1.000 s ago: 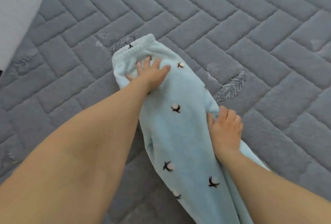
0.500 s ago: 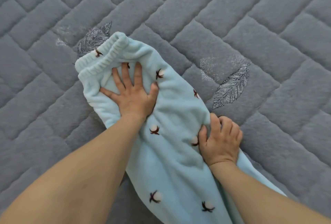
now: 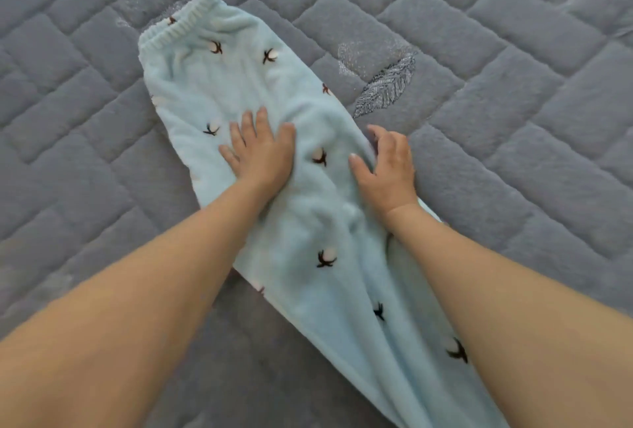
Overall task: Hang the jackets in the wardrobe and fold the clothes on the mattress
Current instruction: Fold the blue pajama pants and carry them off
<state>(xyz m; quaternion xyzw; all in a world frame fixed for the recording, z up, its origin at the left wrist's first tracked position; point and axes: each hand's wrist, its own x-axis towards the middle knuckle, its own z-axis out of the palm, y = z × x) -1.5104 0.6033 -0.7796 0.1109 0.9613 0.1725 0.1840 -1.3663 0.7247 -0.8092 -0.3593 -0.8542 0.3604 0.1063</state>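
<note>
Light blue fleece trousers (image 3: pixel 239 85) with small cotton-flower prints lie stretched diagonally on the grey quilted mattress (image 3: pixel 513 119), their ribbed elastic waistband at the upper left. My left hand (image 3: pixel 262 150) presses flat on the fabric at mid-length, fingers straight and spread. My right hand (image 3: pixel 387 167) rests on the right edge of the trousers, thumb on top of the fabric and fingers loosely bent over the edge. The lower end of the trousers runs out of view at the bottom right, partly under my right forearm.
The grey mattress cover has a brick-like quilted pattern with an embroidered feather (image 3: pixel 387 88) just right of the trousers. Nothing else lies on the visible part of the mattress.
My left hand has slid down from near the waistband to the middle of the trousers. My right hand has loosened from curled fingers on the edge to a looser spread.
</note>
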